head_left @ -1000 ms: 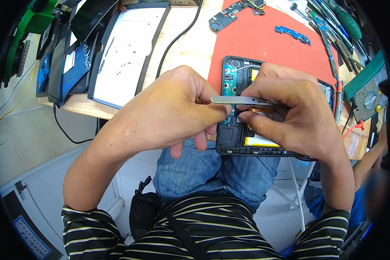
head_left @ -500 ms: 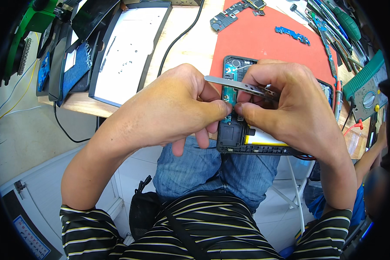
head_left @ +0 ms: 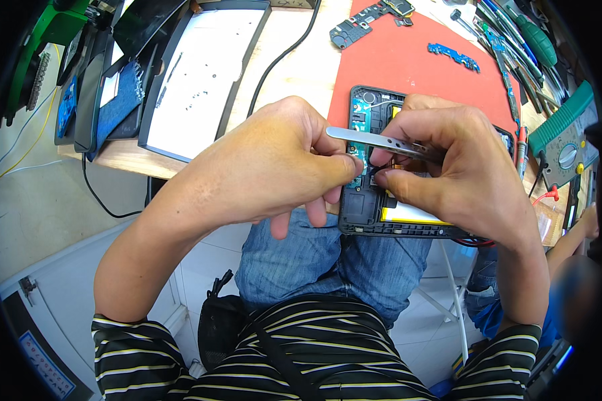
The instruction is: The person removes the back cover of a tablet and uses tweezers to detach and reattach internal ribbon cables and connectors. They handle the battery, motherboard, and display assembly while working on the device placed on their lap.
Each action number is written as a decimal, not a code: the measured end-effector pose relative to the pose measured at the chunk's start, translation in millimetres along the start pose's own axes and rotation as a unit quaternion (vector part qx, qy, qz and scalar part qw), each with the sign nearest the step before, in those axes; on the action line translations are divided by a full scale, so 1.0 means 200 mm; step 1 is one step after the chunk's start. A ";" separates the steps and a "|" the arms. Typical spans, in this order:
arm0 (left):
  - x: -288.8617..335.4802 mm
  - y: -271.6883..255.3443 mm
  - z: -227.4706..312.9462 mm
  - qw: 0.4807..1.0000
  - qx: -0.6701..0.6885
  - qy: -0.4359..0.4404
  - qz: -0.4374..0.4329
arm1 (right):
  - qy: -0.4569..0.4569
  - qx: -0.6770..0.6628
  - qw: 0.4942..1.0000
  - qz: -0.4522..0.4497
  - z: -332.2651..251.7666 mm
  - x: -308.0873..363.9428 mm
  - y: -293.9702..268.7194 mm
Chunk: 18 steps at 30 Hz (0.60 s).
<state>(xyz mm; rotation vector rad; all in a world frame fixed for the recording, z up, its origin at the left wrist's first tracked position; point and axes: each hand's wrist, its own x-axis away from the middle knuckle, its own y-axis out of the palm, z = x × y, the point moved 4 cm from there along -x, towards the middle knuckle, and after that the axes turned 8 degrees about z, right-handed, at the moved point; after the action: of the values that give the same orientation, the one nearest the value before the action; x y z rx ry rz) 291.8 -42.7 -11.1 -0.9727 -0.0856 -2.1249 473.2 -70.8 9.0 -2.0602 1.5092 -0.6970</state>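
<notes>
An opened phone lies at the near edge of the table, its inside facing up. A green circuit board runs along its left end, and a white battery with a yellow edge shows under my right hand. My left hand is closed at the phone's left side, its thumb tip on the board and other fingers curled below the edge. My right hand holds silver tweezers crosswise in its curled fingers. Its thumb and fingertips touch the phone just right of the board; what lies beneath them is hidden.
The phone lies partly on a red mat. Beyond it are a dark phone part and a small blue board. Tools and a green multimeter stand right. A white-lined tray sits left, a black cable beside it.
My right thumb and fingertips have shifted a little right, away from my left thumb. The tweezers have moved slightly right and down with that hand. My left hand stays at the board.
</notes>
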 end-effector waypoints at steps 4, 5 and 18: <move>0.00 0.00 0.00 1.000 -0.005 0.002 0.002 | -0.026 -0.007 0.999 0.020 0.01 0.01 0.01; 0.00 0.00 0.00 1.000 -0.007 0.003 0.003 | -0.037 0.009 0.999 0.021 0.01 0.00 0.01; 0.00 -0.01 -0.01 1.000 -0.014 -0.002 -0.002 | 0.005 -0.028 1.000 0.003 0.01 0.01 0.02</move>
<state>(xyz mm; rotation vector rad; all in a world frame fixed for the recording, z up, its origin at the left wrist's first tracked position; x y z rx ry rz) 290.1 -42.0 -11.6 -0.9947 -0.0593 -2.1327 473.1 -73.8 5.4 -2.0947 1.5564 -0.6717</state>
